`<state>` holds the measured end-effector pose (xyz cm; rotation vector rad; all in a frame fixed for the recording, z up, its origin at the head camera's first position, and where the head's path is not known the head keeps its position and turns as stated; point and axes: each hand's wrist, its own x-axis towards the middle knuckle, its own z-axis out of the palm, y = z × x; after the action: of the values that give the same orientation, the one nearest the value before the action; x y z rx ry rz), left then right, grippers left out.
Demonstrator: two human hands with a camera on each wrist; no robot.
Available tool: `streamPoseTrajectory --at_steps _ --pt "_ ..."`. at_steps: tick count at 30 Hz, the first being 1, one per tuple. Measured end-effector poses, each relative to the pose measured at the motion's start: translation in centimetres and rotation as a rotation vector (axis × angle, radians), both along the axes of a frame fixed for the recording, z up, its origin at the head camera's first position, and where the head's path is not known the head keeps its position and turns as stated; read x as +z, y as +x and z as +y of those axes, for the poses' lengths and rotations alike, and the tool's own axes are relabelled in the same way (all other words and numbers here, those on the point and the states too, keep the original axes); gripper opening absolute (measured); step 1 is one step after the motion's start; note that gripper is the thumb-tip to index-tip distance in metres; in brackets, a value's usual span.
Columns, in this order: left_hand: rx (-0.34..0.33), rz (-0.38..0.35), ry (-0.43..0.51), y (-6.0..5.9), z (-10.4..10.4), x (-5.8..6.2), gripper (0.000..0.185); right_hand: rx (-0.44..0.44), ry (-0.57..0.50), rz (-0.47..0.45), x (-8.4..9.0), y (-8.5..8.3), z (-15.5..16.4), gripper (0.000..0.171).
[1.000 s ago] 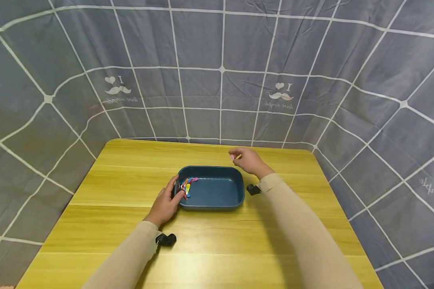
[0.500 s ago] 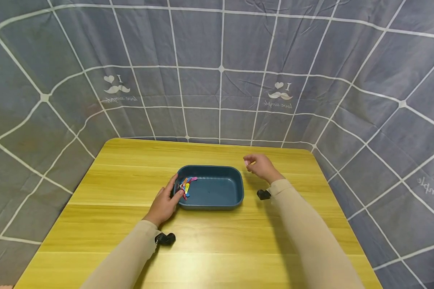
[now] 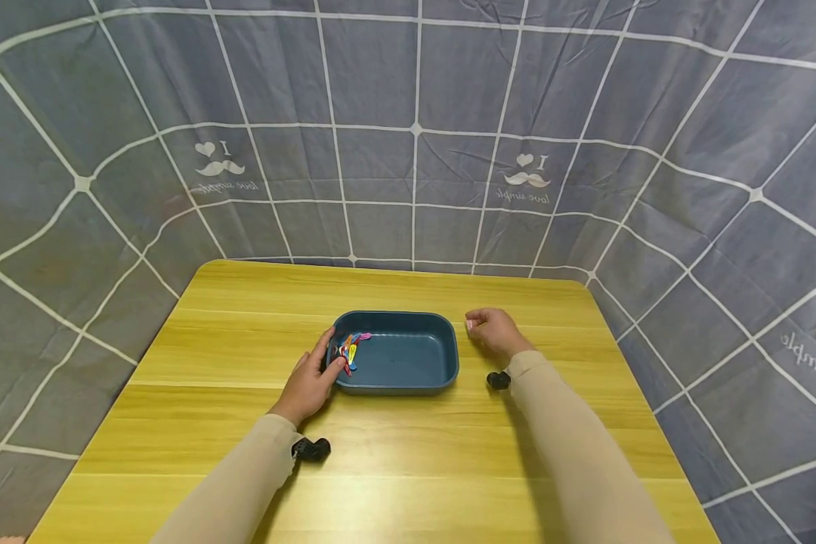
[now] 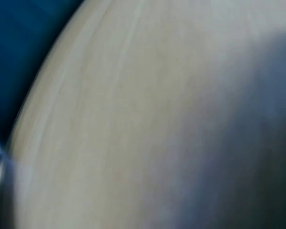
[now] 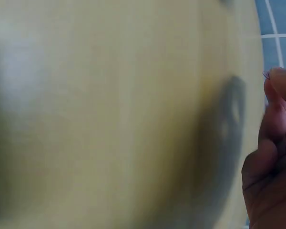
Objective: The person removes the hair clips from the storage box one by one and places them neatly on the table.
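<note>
Left hand [image 3: 310, 378] lay against the near-left corner of the blue tray [image 3: 442, 355], fingers curled over the rim, thumb tip by the coloured clips [image 3: 350, 349] bunched in that corner; a grip on the rim, judged to be steadying the tray so it would not slide on the desk [image 3: 394, 468]. Whether any clip was actually pinched could not be told. Right hand [image 3: 491, 331] sat low over the desk just right of the tray, apart from it, fingers curled inward, tips drawn together. Right wrist view showed those fingers [image 5: 275, 119] bunched; something small may have been between them, too blurred to confirm. Both forearms reached forward in beige sleeves, wrists low, palms down. Left wrist view was blur, only a tray edge [image 4: 19, 52] showing. Grey gridded cloth [image 3: 415, 113] hung behind.
</note>
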<state>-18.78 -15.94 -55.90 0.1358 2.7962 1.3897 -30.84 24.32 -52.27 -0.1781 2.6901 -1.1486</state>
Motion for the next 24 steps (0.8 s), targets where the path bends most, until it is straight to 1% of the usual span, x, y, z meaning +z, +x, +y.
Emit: streamPoseTrajectory --at_steps 6,12,17,24 --pt "-0.004 0.001 0.000 0.0 0.0 0.0 0.069 -0.010 -0.004 0.006 -1.5 0.2 0.2 0.034" --pt "-0.006 -0.007 0.002 0.1 -0.1 0.0 0.069 -0.045 -0.071 -0.025 -1.8 0.9 -0.2 0.033" --pt "-0.012 -0.012 0.000 0.1 -0.1 0.0 0.069 -0.061 -0.058 -0.016 -2.2 1.1 -0.3 0.034" --pt "-0.015 -0.017 0.007 0.0 -0.1 0.2 0.069 -0.065 -0.010 -0.018 -2.3 0.9 -0.3 0.033"
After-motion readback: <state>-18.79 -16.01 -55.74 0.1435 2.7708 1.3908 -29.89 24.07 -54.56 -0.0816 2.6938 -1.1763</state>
